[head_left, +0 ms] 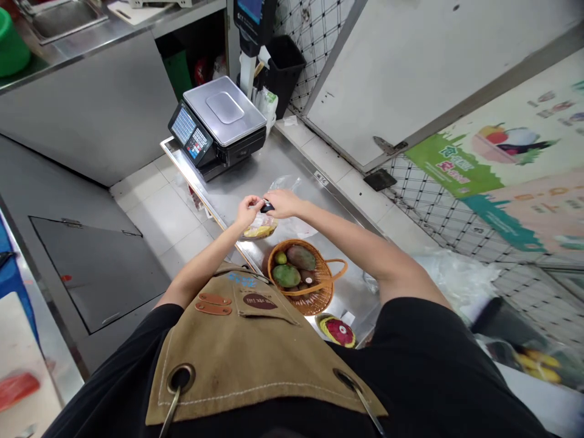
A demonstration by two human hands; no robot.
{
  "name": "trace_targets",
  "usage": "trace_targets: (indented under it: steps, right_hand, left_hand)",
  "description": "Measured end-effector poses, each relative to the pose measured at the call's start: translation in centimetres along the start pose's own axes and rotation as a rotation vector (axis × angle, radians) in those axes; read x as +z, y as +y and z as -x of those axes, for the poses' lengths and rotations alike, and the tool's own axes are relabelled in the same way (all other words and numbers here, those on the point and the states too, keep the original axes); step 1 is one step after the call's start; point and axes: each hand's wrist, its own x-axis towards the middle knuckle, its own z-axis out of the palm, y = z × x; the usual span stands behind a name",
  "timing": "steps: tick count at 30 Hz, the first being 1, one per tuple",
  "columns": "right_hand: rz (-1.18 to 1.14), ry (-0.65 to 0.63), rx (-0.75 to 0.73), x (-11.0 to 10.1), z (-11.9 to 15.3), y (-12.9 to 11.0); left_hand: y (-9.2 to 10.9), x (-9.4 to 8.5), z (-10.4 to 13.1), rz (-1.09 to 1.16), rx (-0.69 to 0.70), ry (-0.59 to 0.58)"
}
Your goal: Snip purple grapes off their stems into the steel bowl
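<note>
Both hands meet over a steel counter (pixel 255 164). My right hand (pixel 283 203) curls its fingers around a small black object (pixel 267 207) whose kind I cannot make out. Close against it from the left, my left hand (pixel 247 210) has thumb and fingers pinched together; what they hold is too small to name. Just below the hands lies a clear-wrapped pack of yellow fruit (pixel 261 229). A thin clear plastic bag (pixel 292 226) spreads on the counter under and beside my right hand.
A weighing scale (pixel 225 112) stands at the counter's far end. Nearer my body are a wicker basket (pixel 319 299) of mangoes and other fruit, and a cut red fruit (pixel 340 331) in a yellow net. A black bin (pixel 285 67) stands behind the scale, beside the tiled wall.
</note>
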Motion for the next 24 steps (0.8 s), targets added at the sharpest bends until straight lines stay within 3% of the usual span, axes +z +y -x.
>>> trace_targets:
  steps: [3, 6, 7, 9, 12, 15, 19, 22, 24]
  right_hand:
    - [0.005, -0.092, 0.044, -1.0, 1.1, 2.0]
    - [0.015, -0.116, 0.118, -3.6, 2.1, 3.5]
    - [-0.021, -0.054, 0.146, -4.6, 2.1, 3.4]
    - [-0.184, 0.198, 0.171, -6.6, 1.0, 1.8]
    - [-0.393, 0.537, 0.0, -8.9, -3.5, -3.9]
    - [-0.465, 0.614, -0.288, -11.4, -10.7, -10.9]
    - [-0.539, 0.51, -0.569, -15.9, -20.9, -17.8]
    - [-0.562, 0.305, -0.755, -19.1, -28.3, -20.7]
    - [-0.565, 0.15, -0.869, -20.8, -33.1, -22.1]
  left_hand:
    - [0.1, 0.2, -0.7, 0.023, -0.028, -0.012]
    - [1.0, -0.7, -1.6, 0.072, -0.038, -0.015]
    - [1.5, -1.5, -2.0, 0.088, -0.034, -0.017]
    - [2.9, -4.2, -3.0, 0.132, -0.017, -0.062]
    - [6.2, -10.9, -5.1, 0.252, 0.043, -0.251]
    - [10.8, -19.6, -8.2, 0.329, 0.13, -0.252]
    - [17.8, -31.5, -12.3, 0.21, 0.257, -0.058]
    - [22.1, -38.9, -14.5, 0.019, 0.43, -0.088]
    - [24.0, -42.6, -15.7, -0.143, 0.489, -0.125]
